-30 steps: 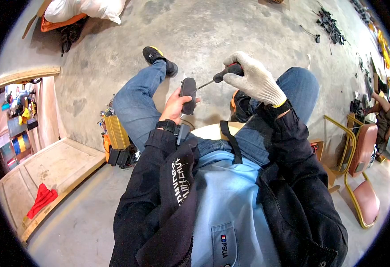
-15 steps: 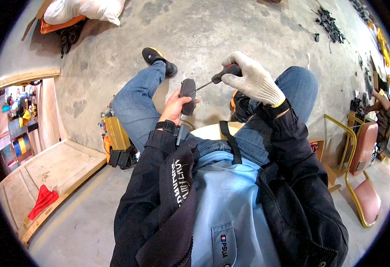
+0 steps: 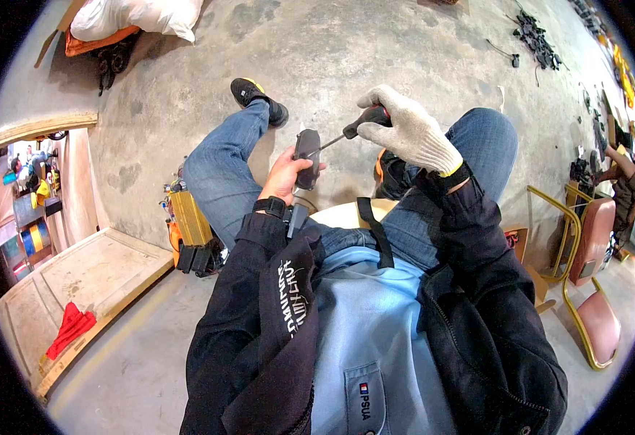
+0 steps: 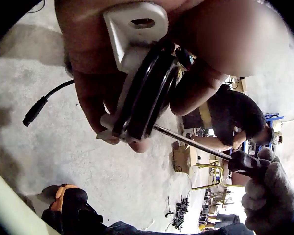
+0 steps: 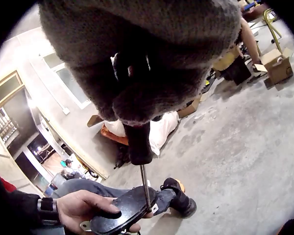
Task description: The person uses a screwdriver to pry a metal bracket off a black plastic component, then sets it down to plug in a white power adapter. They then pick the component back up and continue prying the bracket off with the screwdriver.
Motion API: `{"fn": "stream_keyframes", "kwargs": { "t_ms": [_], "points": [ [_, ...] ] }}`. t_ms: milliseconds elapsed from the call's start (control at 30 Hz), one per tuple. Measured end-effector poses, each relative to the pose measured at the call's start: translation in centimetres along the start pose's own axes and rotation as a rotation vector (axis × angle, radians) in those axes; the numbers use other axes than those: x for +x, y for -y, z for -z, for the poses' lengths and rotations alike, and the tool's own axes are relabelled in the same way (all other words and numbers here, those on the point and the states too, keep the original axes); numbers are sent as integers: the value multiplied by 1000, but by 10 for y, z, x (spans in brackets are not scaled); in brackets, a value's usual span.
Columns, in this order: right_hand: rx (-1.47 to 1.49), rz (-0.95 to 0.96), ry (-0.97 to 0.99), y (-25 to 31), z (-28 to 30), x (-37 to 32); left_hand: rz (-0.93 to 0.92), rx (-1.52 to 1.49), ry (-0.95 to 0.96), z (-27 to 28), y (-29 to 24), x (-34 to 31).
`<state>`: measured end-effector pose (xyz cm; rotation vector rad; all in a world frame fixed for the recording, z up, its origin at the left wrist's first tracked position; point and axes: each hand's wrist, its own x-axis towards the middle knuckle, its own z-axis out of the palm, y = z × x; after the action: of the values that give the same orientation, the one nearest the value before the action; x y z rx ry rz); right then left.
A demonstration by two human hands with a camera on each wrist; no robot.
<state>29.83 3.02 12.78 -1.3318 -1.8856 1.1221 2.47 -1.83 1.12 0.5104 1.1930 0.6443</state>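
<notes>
My bare left hand (image 3: 282, 176) grips a flat black oval device (image 3: 308, 148), its thumb across the face. A pale mounting tab (image 4: 159, 18) with a slot sticks out at one end of the device in the left wrist view. From its far side in that view comes a short black cable with a plug (image 4: 35, 110). My right hand (image 3: 417, 138), in a white knitted glove, holds a screwdriver (image 3: 364, 123) by its black and red handle. In the right wrist view the screwdriver's metal shaft (image 5: 145, 181) reaches the device's edge, beside a small tab (image 5: 154, 208).
A pale wooden panel (image 3: 100, 272) with a red cloth (image 3: 71, 330) lies at left. Near my left knee stands a gold-coloured box (image 3: 190, 217). A chair (image 3: 591, 243) is at right, and several small black parts (image 3: 538, 43) lie on the floor (image 3: 317, 51) ahead.
My gloved right hand and the screwdriver have shifted slightly left and down. The device in my left hand has turned a little, its face catching more light.
</notes>
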Motion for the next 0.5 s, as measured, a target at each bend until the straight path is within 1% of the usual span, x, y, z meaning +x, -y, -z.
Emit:
{"fn": "stream_keyframes", "kwargs": {
  "t_ms": [67,200,267,300,367,400,467,500],
  "points": [
    [-1,-41,12,5,1,0,19,11,7,-1,-2,-1],
    [50,-27,-10,-1,-4,-2,-15,-16,15,1,3,2],
    [-94,154,-45,-11,-6,-1,-8,-6,22,4,4,3],
    [-94,155,-45,-9,-5,-1,-8,-6,22,3,3,3],
    [-9,-6,26,-3,-2,0,-7,2,17,3,3,3],
    [-9,-5,26,-4,-3,0,-7,2,17,3,3,3],
    [-136,-192,11,-8,-4,0,7,-1,-10,3,3,3],
    [-136,-193,10,-6,-3,-1,7,-1,-9,3,3,3]
  ]
}}
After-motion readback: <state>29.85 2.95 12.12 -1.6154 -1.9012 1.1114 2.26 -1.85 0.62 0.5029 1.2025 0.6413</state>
